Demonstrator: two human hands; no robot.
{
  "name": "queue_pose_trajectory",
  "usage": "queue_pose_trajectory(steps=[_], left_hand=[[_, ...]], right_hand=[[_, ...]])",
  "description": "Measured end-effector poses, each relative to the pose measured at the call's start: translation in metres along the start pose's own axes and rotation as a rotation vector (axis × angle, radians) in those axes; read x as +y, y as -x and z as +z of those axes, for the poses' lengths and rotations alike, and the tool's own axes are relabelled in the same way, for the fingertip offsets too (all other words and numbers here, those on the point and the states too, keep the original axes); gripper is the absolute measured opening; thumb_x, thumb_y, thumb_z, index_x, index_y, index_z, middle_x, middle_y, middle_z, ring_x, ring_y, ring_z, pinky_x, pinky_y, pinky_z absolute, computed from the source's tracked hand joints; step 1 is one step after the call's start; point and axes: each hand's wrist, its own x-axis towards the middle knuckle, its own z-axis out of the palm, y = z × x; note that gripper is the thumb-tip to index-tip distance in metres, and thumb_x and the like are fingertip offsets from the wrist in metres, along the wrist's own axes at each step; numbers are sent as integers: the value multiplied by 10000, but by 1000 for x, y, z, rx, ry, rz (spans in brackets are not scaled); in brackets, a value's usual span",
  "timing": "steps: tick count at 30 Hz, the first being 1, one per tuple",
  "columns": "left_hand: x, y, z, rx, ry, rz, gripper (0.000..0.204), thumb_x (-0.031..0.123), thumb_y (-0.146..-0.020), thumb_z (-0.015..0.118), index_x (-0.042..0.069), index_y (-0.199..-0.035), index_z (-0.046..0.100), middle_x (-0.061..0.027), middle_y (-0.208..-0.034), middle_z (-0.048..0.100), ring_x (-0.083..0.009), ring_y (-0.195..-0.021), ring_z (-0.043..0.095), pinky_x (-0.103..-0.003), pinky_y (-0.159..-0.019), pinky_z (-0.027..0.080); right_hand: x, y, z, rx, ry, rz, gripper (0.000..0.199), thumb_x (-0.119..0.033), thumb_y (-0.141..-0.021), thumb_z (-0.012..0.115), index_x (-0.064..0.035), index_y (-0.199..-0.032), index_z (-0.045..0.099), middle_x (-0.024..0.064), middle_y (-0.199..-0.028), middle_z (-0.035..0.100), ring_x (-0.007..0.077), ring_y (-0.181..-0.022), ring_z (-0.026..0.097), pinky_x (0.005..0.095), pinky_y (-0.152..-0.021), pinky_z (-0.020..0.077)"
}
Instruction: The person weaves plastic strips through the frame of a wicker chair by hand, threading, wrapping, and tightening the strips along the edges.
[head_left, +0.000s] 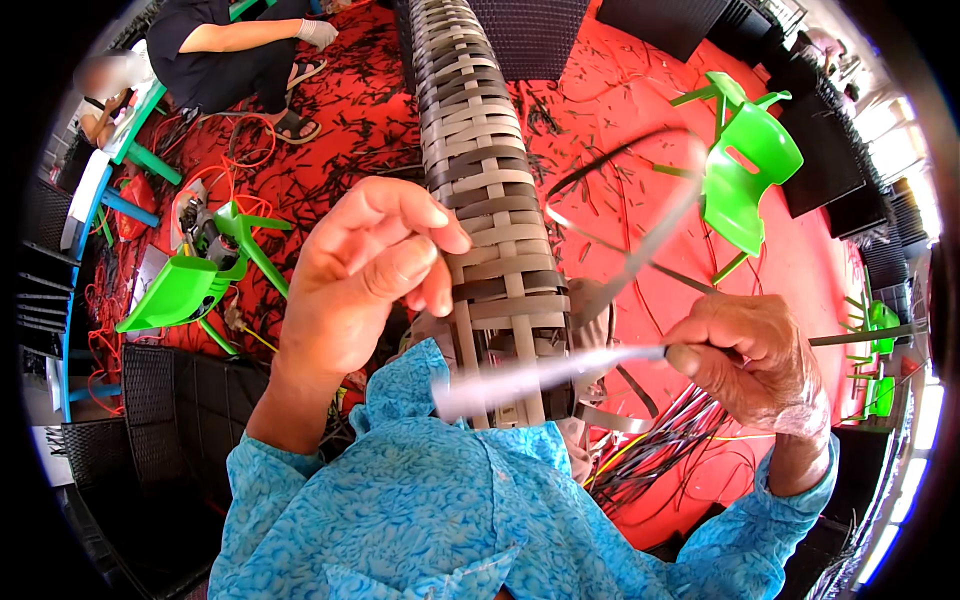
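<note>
Right fingers (698,325) pinch a blurred strip (550,379) stretching sideways, pointing left.

Blue shirt (420,490) — swirly print, matching sleeves (745,535).

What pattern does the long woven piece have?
Woven piece: light and dark grey-brown crisscross weave; best in head view.

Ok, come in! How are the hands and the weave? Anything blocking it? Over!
Left hand: fingers curled, nothing seen in it. Right hand: pinching a blurred strip. Weave: ahead, strip crossing its near end.
</note>
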Motion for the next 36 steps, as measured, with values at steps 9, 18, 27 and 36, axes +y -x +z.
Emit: queue_pose_trajectory(steps=[9,18,27,36], left_hand=[[-3,21,15,-124,-1158,451,290,305,-710,679,68,-877,685,-66,-853,517,-150,-656,458,-237,-547,366],[-7,20,15,-175,-1265,640,307,329,-705,669,77,-879,684,-90,-883,528,-217,-718,515,-308,-593,416],[-14,19,15,-156,-1220,657,284,306,-715,674,56,-850,679,-94,-886,535,-218,-736,515,-308,-600,410],[-12,20,20,-88,-1132,600,208,106,-638,733,32,-813,649,-85,-848,544,-194,-690,508,-280,-550,411]], right_hand=[[-9,9,-8,52,-75,458,153,-60,-751,594,4,-618,551,8,-454,438,51,-397,386,240,-376,294],[-18,8,-21,155,91,301,187,-16,-649,568,-11,-499,456,8,-410,396,65,-355,373,232,-362,262],[-32,-9,-24,66,226,267,202,-7,-660,578,-25,-501,456,9,-399,385,64,-350,361,237,-352,251],[15,-3,-16,-100,-245,250,131,-56,-801,580,17,-694,564,46,-575,524,85,-492,466,246,-454,362]])
